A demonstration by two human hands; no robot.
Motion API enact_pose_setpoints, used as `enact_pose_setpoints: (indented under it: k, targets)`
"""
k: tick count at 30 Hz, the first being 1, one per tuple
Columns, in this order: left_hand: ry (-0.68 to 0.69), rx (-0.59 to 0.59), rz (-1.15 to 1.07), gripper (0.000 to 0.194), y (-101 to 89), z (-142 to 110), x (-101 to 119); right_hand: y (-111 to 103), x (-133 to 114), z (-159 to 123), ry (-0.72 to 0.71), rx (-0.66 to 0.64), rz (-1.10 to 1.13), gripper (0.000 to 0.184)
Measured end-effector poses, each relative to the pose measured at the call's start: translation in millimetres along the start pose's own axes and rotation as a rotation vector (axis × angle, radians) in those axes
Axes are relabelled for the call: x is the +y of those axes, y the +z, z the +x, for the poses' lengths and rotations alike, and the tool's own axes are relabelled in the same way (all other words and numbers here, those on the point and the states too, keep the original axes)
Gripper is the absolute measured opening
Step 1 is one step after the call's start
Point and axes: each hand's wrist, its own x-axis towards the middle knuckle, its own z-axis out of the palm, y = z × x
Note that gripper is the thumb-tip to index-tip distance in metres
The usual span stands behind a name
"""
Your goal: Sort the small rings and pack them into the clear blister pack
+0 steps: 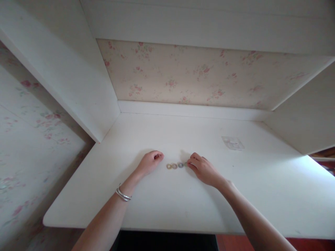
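Several small rings lie in a row on the white desk (157,205). At the row's left is a yellowish ring (169,166), with a brownish ring (174,166) touching or nearly touching it. Farther right sits a blue-grey ring (180,165). My right hand (205,170) pinches a small greenish ring (185,164) at the row's right end, partly hidden by the fingertips. Just left of the row, my left hand (150,162) rests with its fingers curled together, and nothing shows in them. What the rings are made of is too small to tell.
A clear plastic case (232,143) lies on the desk at the back right. White side panels and a flowered back wall (183,75) enclose the desk, with a white shelf (209,24) overhead. A silver bracelet (123,195) circles my left wrist.
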Motion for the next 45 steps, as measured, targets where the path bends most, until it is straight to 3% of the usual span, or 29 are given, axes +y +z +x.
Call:
enact_pose_setpoints:
  k: [5,8,11,14,16,19,27,31,35,41,45]
  targets:
    - [-0.008,-0.022,-0.013,0.034,0.3,0.7,0.0,-7.2,6.1,-2.9,0.019,0.119,0.067,0.021]
    - [-0.003,-0.02,-0.016,0.033,-0.1,0.4,-0.6,-7.8,24.1,-3.8,0.076,0.184,0.053,0.022]
    - [0.001,-0.012,-0.012,0.031,-0.1,0.2,-1.5,-13.0,61.1,-5.9,0.244,0.316,-0.008,0.025]
    - [0.001,-0.003,-0.013,0.031,0.5,0.2,-2.2,-27.1,108.0,-12.4,0.554,0.422,-0.205,0.037]
    - [0.004,0.001,-0.018,0.031,1.1,0.3,-2.5,-38.2,136.1,-19.5,0.767,0.412,-0.315,0.049]
    - [0.012,0.003,-0.02,0.03,1.4,0.4,-2.7,-49.2,166.1,-31.2,0.935,0.352,-0.347,0.063]
    - [0.011,-0.004,-0.016,0.03,-0.7,0.0,-1.9,-48.3,192.9,-42.8,0.991,0.249,-0.237,0.074]
    - [0.006,-0.005,-0.022,0.032,-0.4,0.4,-3.1,-48.8,190.2,-40.0,1.001,0.295,-0.21,0.074]
    - [-0.009,0.0,-0.058,0.032,0.3,1.7,-2.7,-48.2,167.8,-29.4,0.965,0.388,-0.13,0.07]
    - [-0.032,0.07,-0.153,0.031,5.3,8.0,1.1,-27.4,95.5,9.6,0.749,0.494,0.05,0.061]
    - [0.029,0.097,-0.155,0.045,18.1,20.9,3.5,-2.7,46.9,38.8,0.565,0.57,0.181,0.052]
